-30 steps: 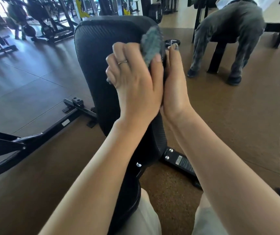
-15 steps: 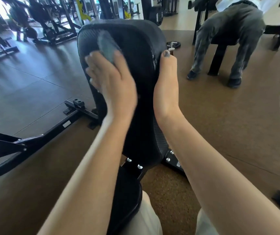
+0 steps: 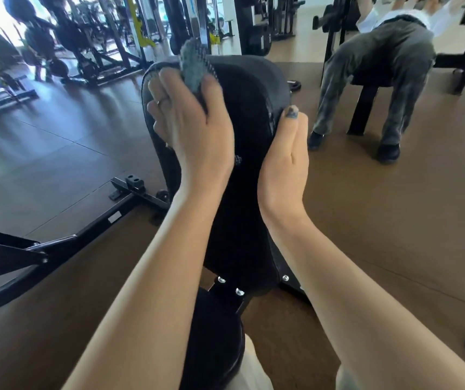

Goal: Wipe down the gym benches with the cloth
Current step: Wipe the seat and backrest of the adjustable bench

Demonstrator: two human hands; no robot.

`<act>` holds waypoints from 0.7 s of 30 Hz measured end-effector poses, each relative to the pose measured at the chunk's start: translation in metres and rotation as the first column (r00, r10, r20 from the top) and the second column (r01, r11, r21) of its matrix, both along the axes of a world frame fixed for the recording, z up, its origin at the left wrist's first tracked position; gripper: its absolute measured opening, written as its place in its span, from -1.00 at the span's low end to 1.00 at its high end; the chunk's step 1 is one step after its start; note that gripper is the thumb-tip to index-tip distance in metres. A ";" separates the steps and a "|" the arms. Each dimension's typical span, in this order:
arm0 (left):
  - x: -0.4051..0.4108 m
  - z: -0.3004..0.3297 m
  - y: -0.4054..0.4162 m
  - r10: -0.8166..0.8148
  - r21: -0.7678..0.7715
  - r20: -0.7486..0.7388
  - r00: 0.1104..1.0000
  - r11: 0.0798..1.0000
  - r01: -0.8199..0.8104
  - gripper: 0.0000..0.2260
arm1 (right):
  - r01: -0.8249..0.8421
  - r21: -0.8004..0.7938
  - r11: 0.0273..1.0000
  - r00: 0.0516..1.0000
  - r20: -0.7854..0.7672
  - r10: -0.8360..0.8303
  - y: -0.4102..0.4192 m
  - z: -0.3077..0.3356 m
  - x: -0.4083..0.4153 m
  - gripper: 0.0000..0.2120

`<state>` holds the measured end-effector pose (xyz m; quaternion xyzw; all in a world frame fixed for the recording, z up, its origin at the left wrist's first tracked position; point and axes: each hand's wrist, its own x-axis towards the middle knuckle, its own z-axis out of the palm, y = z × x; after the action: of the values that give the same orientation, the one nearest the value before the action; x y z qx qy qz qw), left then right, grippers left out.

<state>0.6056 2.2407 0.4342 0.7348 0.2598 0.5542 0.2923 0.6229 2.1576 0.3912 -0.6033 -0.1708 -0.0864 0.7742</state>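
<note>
Left hand (image 3: 190, 128): fingers curled around the cloth (image 3: 193, 66), pressing it against the bench pad (image 3: 249, 114) near its top left edge.
Right hand (image 3: 286, 161): fingers straight, flat against pad's right edge.

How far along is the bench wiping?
Done: nothing visibly finished. In hand: the left hand presses the cloth near the top of the backrest, while the right hand rests on its edge. Left: the seat pad below.
</note>
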 end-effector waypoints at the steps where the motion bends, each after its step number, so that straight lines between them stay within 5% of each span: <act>1: 0.001 0.004 -0.007 -0.023 -0.029 0.044 0.999 0.999 0.025 -0.78 | -0.002 0.000 1.000 1.000 0.000 0.002 -0.001 0.000 -0.001 -0.70; 4: 0.007 0.022 -0.013 -0.052 -0.156 0.131 0.990 0.985 0.073 -0.84 | -0.001 -0.017 1.000 1.000 -0.019 0.001 0.000 0.001 -0.001 -0.69; 9: 0.014 0.039 0.024 0.055 -0.239 0.067 0.996 0.970 -0.038 -0.83 | -0.013 -0.024 1.000 0.999 -0.038 0.012 -0.002 0.001 -0.003 -0.68; 14: 0.012 0.050 0.067 0.118 -0.535 0.113 0.987 0.844 -0.040 -0.82 | 0.002 -0.025 1.000 0.999 -0.045 -0.003 0.000 0.001 -0.005 -0.68; 17: 0.010 0.044 0.052 0.101 -0.466 0.116 0.988 0.884 -0.035 -0.84 | 0.024 -0.021 0.999 0.999 -0.045 -0.025 0.002 0.002 -0.007 -0.69; 21: 0.008 0.005 -0.015 -0.052 -0.130 0.199 0.979 0.988 0.079 -0.84 | 0.047 -0.017 0.999 0.998 -0.036 -0.048 0.002 -0.001 -0.005 -0.69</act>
<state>0.6132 2.2262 0.4395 0.6631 0.2432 0.5945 0.3843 0.6182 2.1597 0.3907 -0.6149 -0.1428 -0.0923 0.7701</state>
